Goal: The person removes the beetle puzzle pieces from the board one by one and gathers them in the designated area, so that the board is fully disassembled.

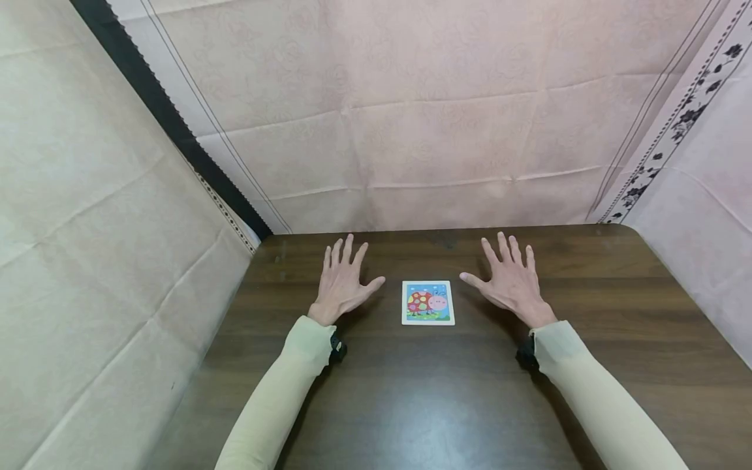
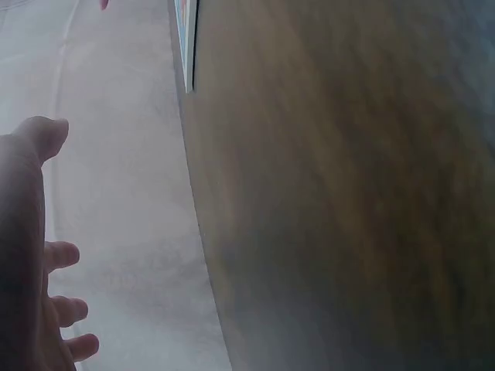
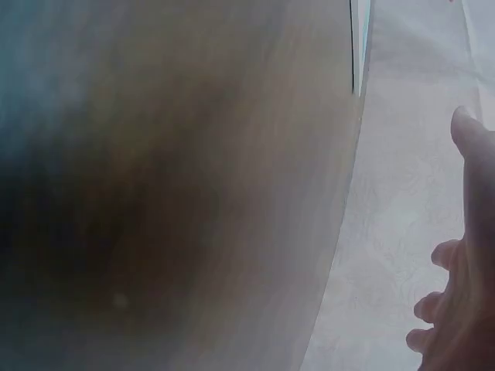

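Note:
A square picture puzzle (image 1: 427,303) with a white border lies flat on the table, showing a red ladybug with a pink face on a blue and green ground. To its left my left hand (image 1: 341,281) is held over the wood with fingers spread and thumb toward the puzzle. My right hand (image 1: 512,282) mirrors it on the other side, also spread and holding nothing. Both wrist views catch the puzzle edge-on at the top, as a thin pale strip (image 2: 188,46) in the left one and a similar strip (image 3: 358,46) in the right one.
The dark brown wooden table (image 1: 399,391) has rounded far corners. Pale patterned cloth (image 1: 440,130) hangs behind it and on both sides, with a black band (image 1: 176,124) at left and a floral border (image 1: 675,130) at right. Dark wrist straps (image 1: 337,348) show below the sleeves.

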### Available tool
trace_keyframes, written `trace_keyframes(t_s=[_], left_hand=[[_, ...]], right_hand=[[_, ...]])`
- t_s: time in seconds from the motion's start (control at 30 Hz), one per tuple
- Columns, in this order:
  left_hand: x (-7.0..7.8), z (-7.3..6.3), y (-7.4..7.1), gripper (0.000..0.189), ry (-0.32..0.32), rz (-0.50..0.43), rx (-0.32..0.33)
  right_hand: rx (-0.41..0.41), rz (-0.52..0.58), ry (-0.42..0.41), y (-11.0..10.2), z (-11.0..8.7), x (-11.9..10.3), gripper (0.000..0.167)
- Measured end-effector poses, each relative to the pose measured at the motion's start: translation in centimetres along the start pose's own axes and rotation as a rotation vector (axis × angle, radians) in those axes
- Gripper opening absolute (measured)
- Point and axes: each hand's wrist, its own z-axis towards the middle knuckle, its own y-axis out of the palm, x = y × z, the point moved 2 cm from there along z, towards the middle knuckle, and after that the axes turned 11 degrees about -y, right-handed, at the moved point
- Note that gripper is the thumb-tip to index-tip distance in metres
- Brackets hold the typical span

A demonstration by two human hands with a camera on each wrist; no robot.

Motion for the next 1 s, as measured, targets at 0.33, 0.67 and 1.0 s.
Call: trace_keyframes(t_s=[0.33, 0.67, 1.0], left_hand=[[1.0, 0.0, -0.1, 0.095, 0.000, -0.119, -0.041], [1.8, -0.8, -0.6, 0.094, -0.030, -0.243, -0.102], [3.9, -1.1, -0.2, 0.087, -0.008, -0.299, -0.174]], right_hand=[[0.005, 0.040, -0.016, -0.2, -0.1, -1.0, 0.107], [-0.031, 0.155, -0.033, 0.1, -0.2, -2.9, 0.099], [-0.064, 0.387, -0.040, 0.1, -0.3, -4.7, 0.054]])
